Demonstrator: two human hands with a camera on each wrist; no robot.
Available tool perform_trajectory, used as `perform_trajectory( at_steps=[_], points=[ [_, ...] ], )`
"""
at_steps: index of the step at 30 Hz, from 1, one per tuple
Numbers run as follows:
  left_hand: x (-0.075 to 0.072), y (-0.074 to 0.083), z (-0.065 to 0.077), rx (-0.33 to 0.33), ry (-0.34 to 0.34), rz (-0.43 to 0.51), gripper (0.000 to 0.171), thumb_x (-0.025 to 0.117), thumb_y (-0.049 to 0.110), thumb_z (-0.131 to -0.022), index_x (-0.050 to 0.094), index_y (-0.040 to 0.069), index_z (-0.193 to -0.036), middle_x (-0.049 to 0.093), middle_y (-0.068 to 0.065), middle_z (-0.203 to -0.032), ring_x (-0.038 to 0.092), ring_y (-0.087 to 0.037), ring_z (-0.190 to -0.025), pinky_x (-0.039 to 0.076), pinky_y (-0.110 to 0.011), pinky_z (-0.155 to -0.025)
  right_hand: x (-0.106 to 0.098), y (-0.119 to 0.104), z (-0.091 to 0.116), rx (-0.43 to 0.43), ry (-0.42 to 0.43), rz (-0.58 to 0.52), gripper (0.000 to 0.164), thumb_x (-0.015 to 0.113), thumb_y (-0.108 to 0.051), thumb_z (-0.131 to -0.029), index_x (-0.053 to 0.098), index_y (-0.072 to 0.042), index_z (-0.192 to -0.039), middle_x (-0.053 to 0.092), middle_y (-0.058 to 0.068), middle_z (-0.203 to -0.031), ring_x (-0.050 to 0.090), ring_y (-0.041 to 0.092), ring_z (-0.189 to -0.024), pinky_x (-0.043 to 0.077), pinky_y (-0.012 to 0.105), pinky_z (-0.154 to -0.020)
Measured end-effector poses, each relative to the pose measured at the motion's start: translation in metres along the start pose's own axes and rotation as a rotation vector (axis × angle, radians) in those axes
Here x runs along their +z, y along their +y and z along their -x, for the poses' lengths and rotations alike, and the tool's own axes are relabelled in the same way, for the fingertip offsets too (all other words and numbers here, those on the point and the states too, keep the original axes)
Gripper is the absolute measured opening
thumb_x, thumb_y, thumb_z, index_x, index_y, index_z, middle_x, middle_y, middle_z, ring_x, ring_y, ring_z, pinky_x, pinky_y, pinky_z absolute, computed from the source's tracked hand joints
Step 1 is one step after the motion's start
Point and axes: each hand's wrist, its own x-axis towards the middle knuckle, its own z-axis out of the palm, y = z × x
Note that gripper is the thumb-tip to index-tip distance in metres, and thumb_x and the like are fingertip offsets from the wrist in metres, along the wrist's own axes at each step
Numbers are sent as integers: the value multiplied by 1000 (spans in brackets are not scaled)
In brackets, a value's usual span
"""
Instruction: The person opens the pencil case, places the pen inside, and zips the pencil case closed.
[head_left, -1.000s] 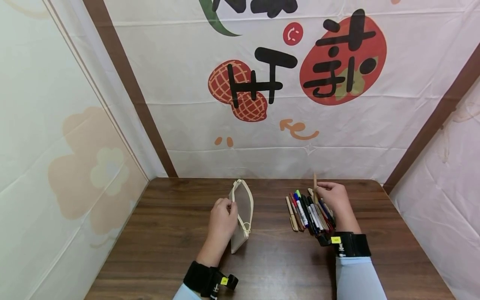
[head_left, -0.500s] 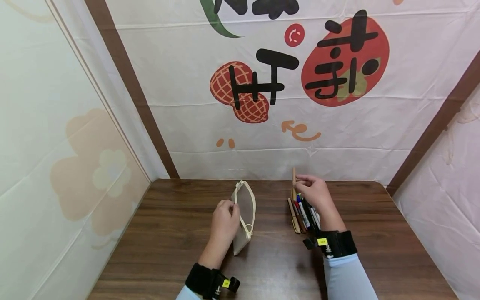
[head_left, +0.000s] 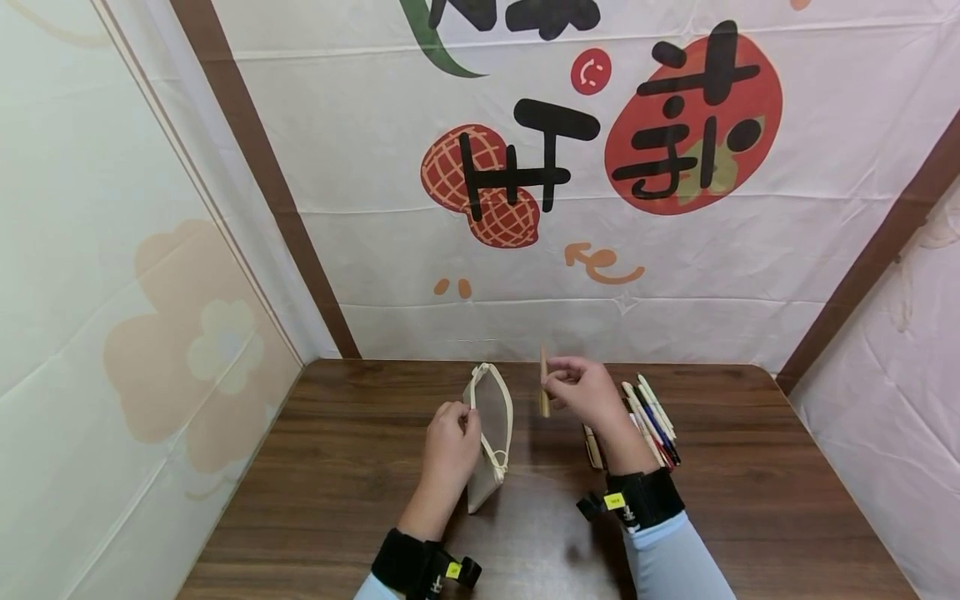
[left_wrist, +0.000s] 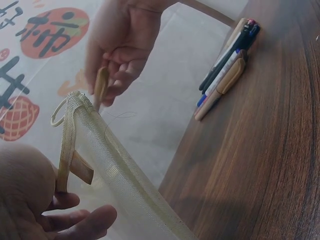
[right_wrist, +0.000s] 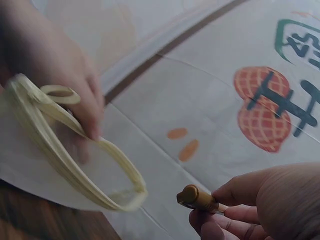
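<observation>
A pale mesh zipper pouch (head_left: 491,417) stands upright on the table with its mouth spread wide. My left hand (head_left: 452,442) pinches its left rim; in the left wrist view the thumb and fingers grip the edge near a small tab (left_wrist: 81,169). Just right of the pouch, my right hand (head_left: 588,396) holds a tan pen (head_left: 544,383) upright between thumb and fingers, above the table. The right wrist view shows the golden-brown end of that pen (right_wrist: 197,196) pointing toward the pouch opening (right_wrist: 95,155).
Several pens (head_left: 651,421) lie in a row on the wooden table (head_left: 337,467), partly hidden behind my right forearm. A printed cloth backdrop (head_left: 375,250) hangs behind the table's far edge, and more cloth (head_left: 150,375) hangs along the left side.
My right hand has lifted the tan pen from the row and carried it left, close to the pouch. My left hand keeps its grip on the pouch rim.
</observation>
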Motion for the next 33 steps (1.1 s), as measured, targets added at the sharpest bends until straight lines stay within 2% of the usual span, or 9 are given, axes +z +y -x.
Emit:
perform_trajectory(
  at_steps=[7,11,15,19,23,26,29,33],
  points=[
    [1,2,2,10,5,-1,21,66,14,-109,77,-1,-97,68,-12,-100,61,-20,-82,53,-34,-74,31,-4,4,-19,-74,-7,40,77,-11,-104,75,-3,-143,85,15,-113,81,22,-79,70,49,-81],
    [2,2,2,9,5,0,21,67,14,-109,77,-1,-97,70,-14,-104,63,-22,-85,54,-36,-76,45,-4,6,-12,-115,-29,38,79,-11,-102,76,-2,-140,85,14,-110,81,24,-78,70,53,-82],
    [5,2,2,20,12,-4,21,67,14,-108,77,-1,-98,70,-14,-105,65,-24,-87,56,-39,-78,55,-3,8,-20,-140,14,39,82,-13,-102,76,-3,-140,86,12,-107,82,30,-76,69,57,-83],
    [7,0,2,33,15,-1,21,66,13,-108,77,-2,-97,69,-16,-104,65,-25,-86,57,-41,-77,63,0,9,-31,-176,86,41,82,-13,-102,75,-3,-141,85,8,-103,82,27,-74,69,54,-80],
    [7,0,2,26,0,3,23,65,14,-110,76,-2,-98,69,-16,-107,65,-25,-86,56,-40,-77,67,-1,11,-43,-203,146,39,82,-15,-103,76,-3,-139,85,7,-102,79,18,-71,67,40,-71],
    [7,0,2,37,10,3,21,65,12,-109,76,-2,-96,69,-17,-106,66,-26,-87,57,-42,-78,67,-2,11,-58,-208,161,38,82,-15,-103,76,-2,-138,85,7,-103,77,16,-72,62,33,-67],
    [7,-1,2,50,25,3,19,66,9,-107,75,-2,-94,69,-17,-105,67,-29,-88,58,-45,-79,64,-2,11,-65,-209,160,38,80,-15,-104,76,-1,-140,85,9,-106,78,20,-75,62,33,-67],
    [5,1,2,46,22,3,19,66,9,-107,74,-2,-93,69,-19,-106,69,-31,-89,59,-48,-82,52,-2,10,-47,-200,134,38,78,-13,-106,74,0,-141,85,11,-109,83,29,-84,68,43,-74]
  ],
)
